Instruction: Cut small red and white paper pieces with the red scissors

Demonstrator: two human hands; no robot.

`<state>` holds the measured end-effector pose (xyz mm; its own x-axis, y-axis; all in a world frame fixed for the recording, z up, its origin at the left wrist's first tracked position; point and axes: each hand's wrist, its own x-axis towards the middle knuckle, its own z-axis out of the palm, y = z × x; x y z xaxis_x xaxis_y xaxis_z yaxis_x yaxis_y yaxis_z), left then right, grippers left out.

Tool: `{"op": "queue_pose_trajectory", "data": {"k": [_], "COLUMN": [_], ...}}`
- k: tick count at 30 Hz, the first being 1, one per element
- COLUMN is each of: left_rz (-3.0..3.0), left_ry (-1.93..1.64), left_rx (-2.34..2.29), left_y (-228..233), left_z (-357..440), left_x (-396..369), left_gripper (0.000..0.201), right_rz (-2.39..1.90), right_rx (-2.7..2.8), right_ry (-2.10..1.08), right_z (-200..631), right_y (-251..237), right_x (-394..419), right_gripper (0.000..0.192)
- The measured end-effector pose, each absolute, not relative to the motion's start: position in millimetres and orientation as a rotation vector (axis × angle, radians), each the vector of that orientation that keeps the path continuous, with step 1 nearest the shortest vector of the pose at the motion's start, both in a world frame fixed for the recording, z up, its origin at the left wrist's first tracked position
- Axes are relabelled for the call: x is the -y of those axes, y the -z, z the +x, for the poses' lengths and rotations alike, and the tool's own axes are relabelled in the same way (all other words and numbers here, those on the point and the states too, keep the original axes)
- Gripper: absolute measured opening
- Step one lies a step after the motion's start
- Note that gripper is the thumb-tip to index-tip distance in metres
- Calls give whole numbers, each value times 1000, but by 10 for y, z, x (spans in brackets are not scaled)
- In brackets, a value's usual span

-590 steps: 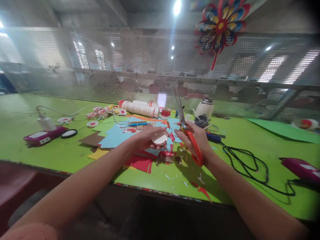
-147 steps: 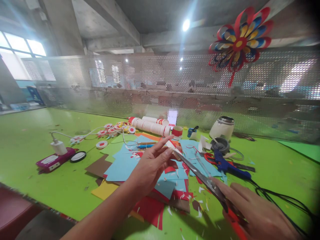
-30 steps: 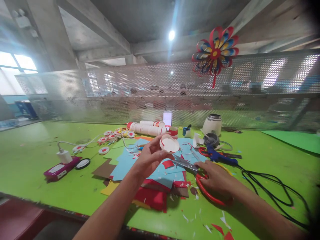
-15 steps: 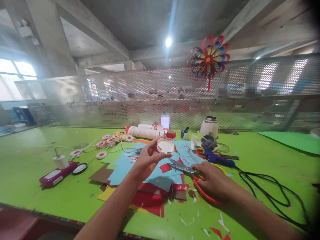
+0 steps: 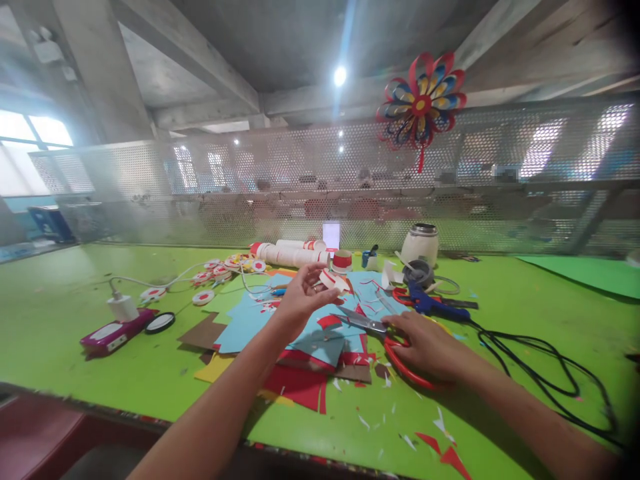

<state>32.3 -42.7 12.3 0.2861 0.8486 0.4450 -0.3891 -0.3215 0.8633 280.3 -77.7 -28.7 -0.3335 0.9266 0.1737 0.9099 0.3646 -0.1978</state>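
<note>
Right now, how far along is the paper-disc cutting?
Done: several red-and-white discs lie by the white cable. In hand: left hand holds up one small disc; right hand rests on the red scissors, lying on the table. Left: uncut coloured sheets.

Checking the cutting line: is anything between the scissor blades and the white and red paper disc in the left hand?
Nothing visible. The paper disc is held up in the left hand; the scissors rest lower under the right hand, with only the flat paper sheets beneath.
</note>
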Motion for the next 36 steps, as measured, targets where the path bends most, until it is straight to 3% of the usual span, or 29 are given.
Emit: {"op": "queue_pose_trajectory", "data": {"k": [17,22,29,36], "left_rz": [2406,2303,2120,1315], "left_ry": [-1449,-1466,-1378,-1050], "left_rx": [-944,-905,-905,-461], "left_y": [66,131,125,57], "left_z": [351,382,367,319], "left_x": [364,311,261,346], "left_gripper": [50,62,43,28], "right_rz": [-1666,-1677,-1743,-1789], "right_rx": [2392,2402,2386,2344], "right_ry": [-32,-23,-18,-30], "right_z": [2799,2781,2783,2778], "right_y": [283,254,244,233], "right_x": [794,799,803,808], "right_gripper": [40,42,47,52]}}
